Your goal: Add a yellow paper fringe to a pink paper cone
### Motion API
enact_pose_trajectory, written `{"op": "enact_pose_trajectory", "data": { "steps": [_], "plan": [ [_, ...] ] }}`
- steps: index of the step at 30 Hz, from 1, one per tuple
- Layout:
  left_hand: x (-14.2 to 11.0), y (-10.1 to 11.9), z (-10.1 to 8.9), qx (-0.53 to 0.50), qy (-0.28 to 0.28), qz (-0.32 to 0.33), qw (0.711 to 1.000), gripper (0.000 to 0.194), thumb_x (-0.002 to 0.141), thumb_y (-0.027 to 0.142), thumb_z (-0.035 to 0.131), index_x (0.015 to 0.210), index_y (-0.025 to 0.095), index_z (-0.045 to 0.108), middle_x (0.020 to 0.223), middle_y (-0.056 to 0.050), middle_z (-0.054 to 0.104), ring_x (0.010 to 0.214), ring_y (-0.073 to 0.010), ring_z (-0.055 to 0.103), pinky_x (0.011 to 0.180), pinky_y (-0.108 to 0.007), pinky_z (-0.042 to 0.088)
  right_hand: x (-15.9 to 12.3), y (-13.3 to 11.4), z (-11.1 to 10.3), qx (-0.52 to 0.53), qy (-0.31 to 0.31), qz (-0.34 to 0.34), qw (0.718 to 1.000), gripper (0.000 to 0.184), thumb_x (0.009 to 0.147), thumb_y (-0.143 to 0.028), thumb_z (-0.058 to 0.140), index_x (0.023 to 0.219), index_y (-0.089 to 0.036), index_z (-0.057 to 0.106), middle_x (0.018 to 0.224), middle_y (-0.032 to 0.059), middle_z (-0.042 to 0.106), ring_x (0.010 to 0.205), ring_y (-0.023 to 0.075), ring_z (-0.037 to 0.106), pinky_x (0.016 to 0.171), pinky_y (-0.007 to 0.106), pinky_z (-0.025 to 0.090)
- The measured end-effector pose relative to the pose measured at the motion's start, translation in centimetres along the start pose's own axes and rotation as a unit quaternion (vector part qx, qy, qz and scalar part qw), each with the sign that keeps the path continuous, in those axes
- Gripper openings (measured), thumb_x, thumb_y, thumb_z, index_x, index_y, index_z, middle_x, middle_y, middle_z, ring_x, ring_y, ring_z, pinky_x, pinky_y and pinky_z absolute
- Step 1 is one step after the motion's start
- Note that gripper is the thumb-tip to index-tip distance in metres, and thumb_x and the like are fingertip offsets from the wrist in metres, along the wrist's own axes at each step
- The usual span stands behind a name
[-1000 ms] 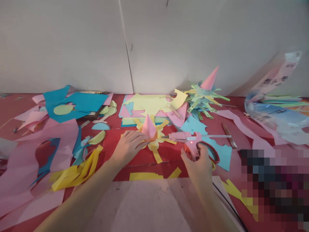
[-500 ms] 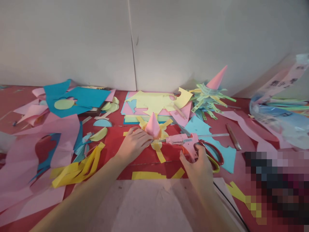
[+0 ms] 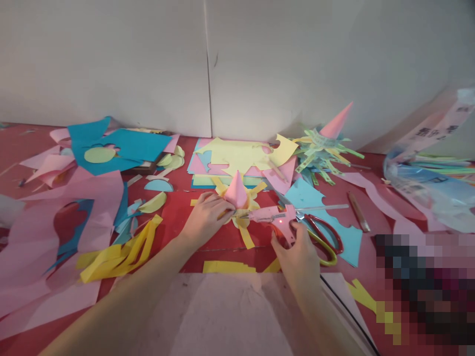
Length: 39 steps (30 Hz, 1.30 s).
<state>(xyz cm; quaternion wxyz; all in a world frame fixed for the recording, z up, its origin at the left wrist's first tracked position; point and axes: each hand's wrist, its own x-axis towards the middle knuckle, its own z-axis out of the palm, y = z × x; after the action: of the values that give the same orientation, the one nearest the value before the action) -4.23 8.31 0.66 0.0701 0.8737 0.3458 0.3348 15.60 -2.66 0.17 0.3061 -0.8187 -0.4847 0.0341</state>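
My left hand [image 3: 208, 215] is closed, its fingertips pinching the left side of a yellow paper flower [image 3: 253, 203] with strips sticking out. On the flower stands a pink paper cone [image 3: 236, 190]. My right hand [image 3: 299, 252] grips a pink hot glue gun [image 3: 272, 216], with fingers near its orange trigger. The gun's nozzle points left, touching or very close to the flower just below the cone. A clear glue stick [image 3: 326, 206] juts from its back. Scissors with red and yellow-green handles [image 3: 326, 232] lie just behind my right hand.
Yellow paper strips [image 3: 126, 252] and pink paper [image 3: 100, 212] lie on the left. A finished-looking cone-topped paper piece [image 3: 322, 148] stands at the back right. Nearby are a brown-handled tool [image 3: 358, 212], a plastic bag [image 3: 438, 183] and a black cord [image 3: 349, 311]. A wall [image 3: 148, 64] closes the back.
The glue gun and my right hand have shifted left, bringing the nozzle closer to the cone's base. More of the scissors shows. My left hand keeps its pinch.
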Motion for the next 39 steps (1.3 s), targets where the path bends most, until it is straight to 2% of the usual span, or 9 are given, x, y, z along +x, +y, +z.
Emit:
{"op": "enact_pose_trajectory", "data": {
  "steps": [9,20,27,39],
  "plan": [
    [-0.01,0.1,-0.03,-0.014,-0.009,-0.004,1.0,0.015,0.087,0.028,0.049,0.08,0.021,0.06,0.08,0.003,0.069,0.074,-0.0136,0.055,0.083,-0.034,0.035,-0.18,-0.08,0.58,-0.023,0.021,-0.054,0.998,0.033,0.075,-0.042,0.049,0.098,-0.019,0.046,0.097,0.0093,0.06,0.073,0.0207,0.059,0.058,0.029,0.044],
    [0.03,0.07,-0.07,-0.007,-0.015,0.002,1.0,0.015,0.087,0.028,0.049,0.08,0.021,0.061,0.079,0.002,0.069,0.074,-0.0141,0.056,0.083,-0.034,0.035,-0.23,-0.69,0.5,-0.022,0.013,-0.042,0.999,0.033,0.075,-0.044,0.047,0.097,-0.019,0.048,0.098,0.0111,0.062,0.076,0.0231,0.06,0.056,0.03,0.044],
    [-0.02,-0.17,0.2,-0.006,-0.008,0.005,1.0,0.016,0.087,0.028,0.049,0.082,0.022,0.063,0.082,0.002,0.07,0.077,-0.0141,0.058,0.084,-0.034,0.036,-0.21,-0.34,0.57,-0.006,0.005,-0.049,0.999,0.031,0.077,-0.041,0.045,0.098,-0.019,0.048,0.1,0.0114,0.061,0.08,0.0235,0.06,0.062,0.032,0.046],
    [0.05,-0.08,-0.04,-0.015,-0.015,0.005,1.0,0.019,0.087,0.031,0.047,0.082,0.022,0.063,0.081,0.001,0.07,0.074,-0.0144,0.057,0.083,-0.035,0.036,-0.09,0.22,0.25,-0.008,-0.007,-0.03,0.999,0.033,0.077,-0.041,0.047,0.102,-0.019,0.047,0.106,0.0114,0.059,0.078,0.0216,0.059,0.059,0.03,0.044]
  ]
}}
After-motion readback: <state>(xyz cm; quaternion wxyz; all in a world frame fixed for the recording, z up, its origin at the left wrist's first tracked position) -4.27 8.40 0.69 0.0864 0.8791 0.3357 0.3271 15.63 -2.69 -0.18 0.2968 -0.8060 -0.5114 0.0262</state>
